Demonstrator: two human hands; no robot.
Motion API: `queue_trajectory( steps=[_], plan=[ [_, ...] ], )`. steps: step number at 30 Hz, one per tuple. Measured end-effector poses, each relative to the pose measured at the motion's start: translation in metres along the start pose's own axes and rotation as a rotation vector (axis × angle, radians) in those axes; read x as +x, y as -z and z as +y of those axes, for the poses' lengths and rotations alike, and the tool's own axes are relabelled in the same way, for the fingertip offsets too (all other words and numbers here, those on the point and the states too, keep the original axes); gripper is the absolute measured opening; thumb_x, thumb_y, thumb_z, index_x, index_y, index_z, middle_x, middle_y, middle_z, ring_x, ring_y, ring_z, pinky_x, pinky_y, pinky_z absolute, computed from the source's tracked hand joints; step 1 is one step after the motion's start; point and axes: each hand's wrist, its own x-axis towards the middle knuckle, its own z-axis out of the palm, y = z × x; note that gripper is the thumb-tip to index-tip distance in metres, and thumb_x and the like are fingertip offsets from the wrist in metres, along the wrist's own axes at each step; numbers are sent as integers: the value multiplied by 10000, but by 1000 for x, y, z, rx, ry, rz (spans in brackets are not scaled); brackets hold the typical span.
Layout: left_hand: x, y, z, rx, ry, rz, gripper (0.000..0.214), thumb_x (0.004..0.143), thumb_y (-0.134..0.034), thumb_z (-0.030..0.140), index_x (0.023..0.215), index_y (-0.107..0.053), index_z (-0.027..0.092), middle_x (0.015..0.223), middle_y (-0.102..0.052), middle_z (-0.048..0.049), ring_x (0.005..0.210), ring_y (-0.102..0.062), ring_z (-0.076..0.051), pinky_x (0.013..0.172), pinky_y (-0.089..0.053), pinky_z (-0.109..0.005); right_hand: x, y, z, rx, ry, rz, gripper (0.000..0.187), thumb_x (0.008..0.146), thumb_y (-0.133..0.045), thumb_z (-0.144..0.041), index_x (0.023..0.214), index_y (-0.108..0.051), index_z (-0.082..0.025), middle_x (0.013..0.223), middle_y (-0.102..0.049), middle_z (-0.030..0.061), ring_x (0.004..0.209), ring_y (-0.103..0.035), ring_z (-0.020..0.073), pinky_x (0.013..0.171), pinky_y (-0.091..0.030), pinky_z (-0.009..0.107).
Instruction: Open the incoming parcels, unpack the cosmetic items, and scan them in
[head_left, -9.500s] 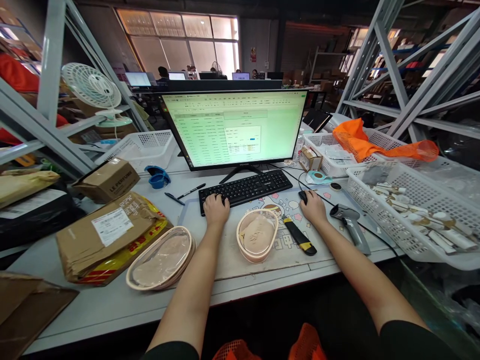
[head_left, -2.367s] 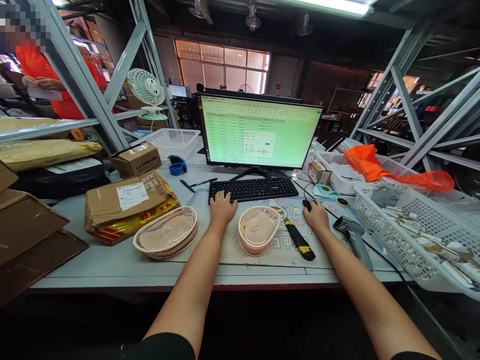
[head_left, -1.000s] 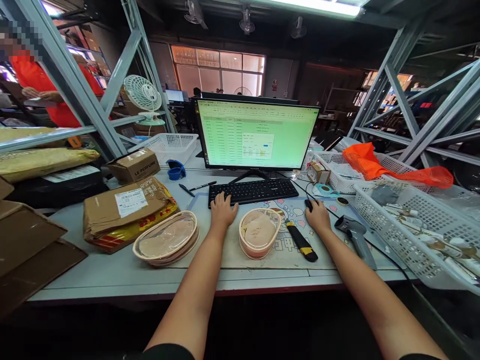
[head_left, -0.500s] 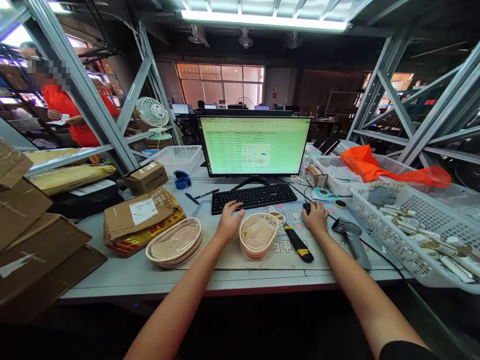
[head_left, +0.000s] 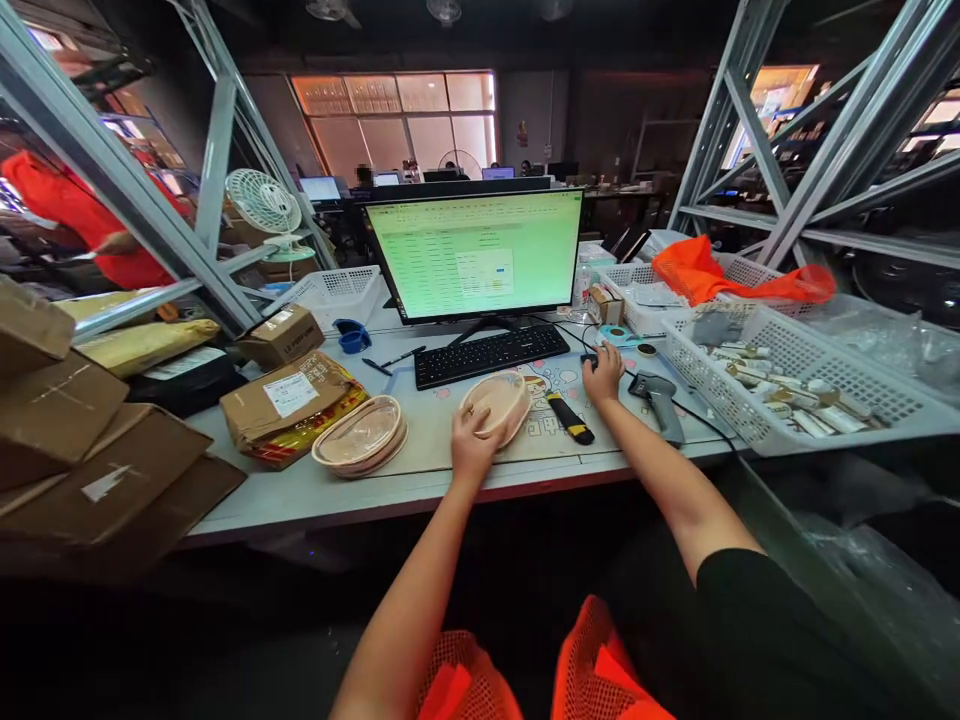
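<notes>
My left hand (head_left: 475, 442) grips the near left side of a pale pink oval pouch (head_left: 508, 398) with a clear top, fingers and thumb over its edge. A stack of similar oval pouches (head_left: 358, 436) lies to the left of that hand. My right hand (head_left: 604, 374) is closed over a black computer mouse (head_left: 589, 359), mostly hidden under the fingers. Between the hands lies a black and yellow utility knife (head_left: 570, 418). Beyond them are a black keyboard (head_left: 491, 357) and a lit monitor (head_left: 480, 255) showing a table with a small dialog box.
A grey barcode scanner (head_left: 658, 405) lies right of my right hand. White plastic baskets, one with small bottles (head_left: 806, 390), fill the right side. Cardboard boxes (head_left: 105, 480) and a labelled parcel (head_left: 292, 400) stand at left. A person in red (head_left: 90, 215) is behind the metal frame.
My left hand has come from near the keyboard down onto the oval pouch and taken hold of it. The right hand stays on the mouse. The view has tilted downward.
</notes>
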Motion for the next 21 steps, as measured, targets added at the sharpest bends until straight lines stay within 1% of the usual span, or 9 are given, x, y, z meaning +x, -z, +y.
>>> queue_trajectory(
  steps=[2,4,5,8,11,13,16,19,21],
  plan=[
    [1,16,8,-135,79,43,643,606,-893,602,1034,-781,136,1240,-685,-173,1294,-631,-373,1172,-483,-529,-23,5,-21,106,42,-36,470,912,-436,-237,1305,-656,-102,1447,-603,249,1407,-503,347,1187,-374,570],
    [-7,38,17,-243,117,10,782,696,-755,755,1158,-746,123,1211,-722,-180,1223,-678,-366,1074,-552,-530,-58,12,-43,217,113,-124,418,943,-458,-292,1274,-679,-165,1328,-702,176,1258,-637,292,1078,-516,480],
    [-14,49,21,-336,135,-20,813,729,-714,778,1226,-726,135,1233,-733,-174,1215,-688,-355,1047,-569,-510,-79,17,-54,297,143,-179,398,959,-476,-325,1272,-682,-192,1287,-729,145,1200,-676,271,1020,-558,445],
    [-46,78,29,-627,229,-74,779,733,-767,739,1307,-706,214,1294,-748,-115,1235,-689,-315,1022,-582,-431,-138,43,-85,634,186,-345,373,1005,-519,-400,1307,-672,-243,1275,-742,110,1176,-704,251,968,-587,419],
    [-83,98,25,-658,277,-37,777,648,-846,742,1227,-746,234,1216,-775,-94,1165,-719,-315,1008,-588,-432,-180,75,-113,861,226,-407,352,1024,-559,-422,1328,-671,-285,1359,-700,103,1271,-658,264,1014,-562,443],
    [-104,107,19,-561,163,-35,795,602,-879,745,1189,-761,222,1265,-750,-117,1210,-698,-339,1060,-562,-457,-199,93,-127,897,258,-403,360,1024,-582,-434,1349,-668,-307,1451,-643,102,1360,-598,281,1046,-542,457],
    [-131,118,13,-273,-148,-72,735,662,-870,726,1193,-767,229,1404,-664,-148,1340,-619,-361,1136,-508,-497,-221,104,-137,879,217,-416,386,996,-647,-463,1354,-672,-320,1533,-569,110,1415,-547,302,1070,-529,470],
    [-158,129,9,41,-443,-50,622,767,-855,629,1257,-741,263,1455,-605,-146,1365,-603,-353,1119,-524,-533,-243,101,-135,943,86,-444,453,937,-725,-541,1326,-664,-316,1572,-525,112,1421,-542,314,1106,-514,481],
    [-177,137,3,216,-646,-8,532,778,-901,454,1253,-731,287,1473,-573,-126,1335,-630,-333,1088,-558,-510,-256,100,-130,1106,-45,-492,554,891,-732,-657,1310,-628,-310,1498,-589,118,1333,-614,313,1071,-543,484]
  ],
)
